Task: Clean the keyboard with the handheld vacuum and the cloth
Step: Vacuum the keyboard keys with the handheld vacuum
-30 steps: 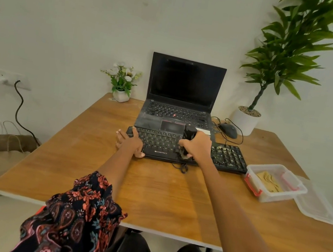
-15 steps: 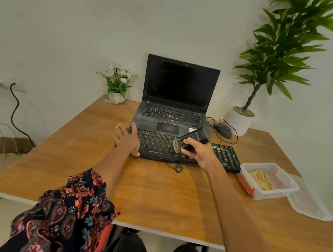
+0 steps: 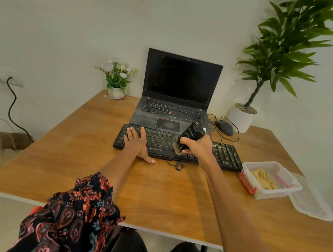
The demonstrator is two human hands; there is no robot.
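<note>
Vacuuming's on, mid-frame: my right hand (image 3: pixel 197 149) is curled around the handheld vacuum (image 3: pixel 190 137), its brush tip down on the black keyboard (image 3: pixel 226 156). My left hand (image 3: pixel 138 143) lies flat, fingers straight, on the keyboard's left end. Wiping isn't started, I judge: the cloth (image 3: pixel 263 179) sits in its tub, right of frame.

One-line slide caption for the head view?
Right hand brushes handheld vacuum over keyboard; left hand steadies it.

Black keyboard (image 3: pixel 221 155) flat on table. Black handheld vacuum (image 3: pixel 190 134) tilted, brush end on keys. Tan cloth (image 3: pixel 263 178) crumpled in box, right of keyboard.
</note>
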